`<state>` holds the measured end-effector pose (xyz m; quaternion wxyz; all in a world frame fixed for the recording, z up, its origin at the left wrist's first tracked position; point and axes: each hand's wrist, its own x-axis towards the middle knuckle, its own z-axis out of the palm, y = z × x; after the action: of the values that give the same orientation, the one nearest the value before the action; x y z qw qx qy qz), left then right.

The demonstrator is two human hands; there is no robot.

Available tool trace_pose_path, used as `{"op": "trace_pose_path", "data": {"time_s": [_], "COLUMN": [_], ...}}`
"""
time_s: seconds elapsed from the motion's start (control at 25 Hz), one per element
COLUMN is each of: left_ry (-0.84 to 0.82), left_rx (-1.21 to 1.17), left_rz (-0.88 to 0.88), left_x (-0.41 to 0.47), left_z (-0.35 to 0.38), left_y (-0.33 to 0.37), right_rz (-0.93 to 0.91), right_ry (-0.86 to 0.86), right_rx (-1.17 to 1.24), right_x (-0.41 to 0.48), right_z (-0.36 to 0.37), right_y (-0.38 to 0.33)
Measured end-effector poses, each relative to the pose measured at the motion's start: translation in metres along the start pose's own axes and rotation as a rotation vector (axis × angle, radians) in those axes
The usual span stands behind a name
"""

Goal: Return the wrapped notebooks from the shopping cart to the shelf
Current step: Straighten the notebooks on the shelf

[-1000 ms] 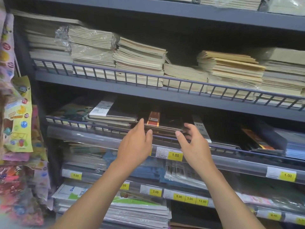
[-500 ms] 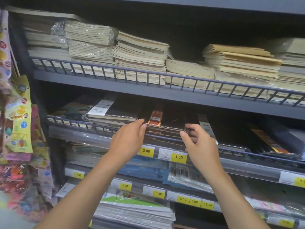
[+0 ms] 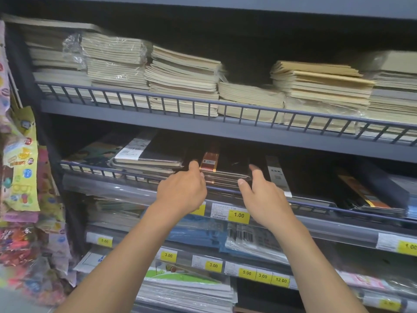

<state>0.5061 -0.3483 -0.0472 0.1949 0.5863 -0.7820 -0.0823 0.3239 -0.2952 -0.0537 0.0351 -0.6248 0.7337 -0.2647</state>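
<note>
Flanking dark wrapped notebooks (image 3: 225, 168) on the shelf (image 3: 225, 134), both hands.

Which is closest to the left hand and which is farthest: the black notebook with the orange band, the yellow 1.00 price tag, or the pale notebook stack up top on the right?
From the left hand:
1. Black notebook with the orange band, touching its fingers, just right.
2. Yellow 1.00 price tag, lower right on the shelf edge.
3. Pale notebook stack, upper shelf, far right.
</note>
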Motion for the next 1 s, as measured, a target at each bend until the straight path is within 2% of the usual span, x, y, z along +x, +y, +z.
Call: {"op": "trace_pose_path", "data": {"time_s": [0.44, 0.72, 1.0], "left_ry": [-0.094, -0.029, 0.102], "left_rx": [-0.208, -0.178, -0.213], "left_rz": [-0.08, -0.035, -0.087], "left_x": [0.005, 0.006, 0.007], "left_z": [-0.011, -0.003, 0.008], "left_y": [-0.005, -0.01, -0.011], "right_rz": [-0.013, -0.033, -0.007], "right_ry": [0.024, 0.121, 0.185], "right_rx": [-0.067, -0.08, -0.022], "right_x": [0.004, 0.001, 0.004], "right_z": [-0.001, 0.005, 0.007], "right_y": [0.006, 0.008, 0.009]}}
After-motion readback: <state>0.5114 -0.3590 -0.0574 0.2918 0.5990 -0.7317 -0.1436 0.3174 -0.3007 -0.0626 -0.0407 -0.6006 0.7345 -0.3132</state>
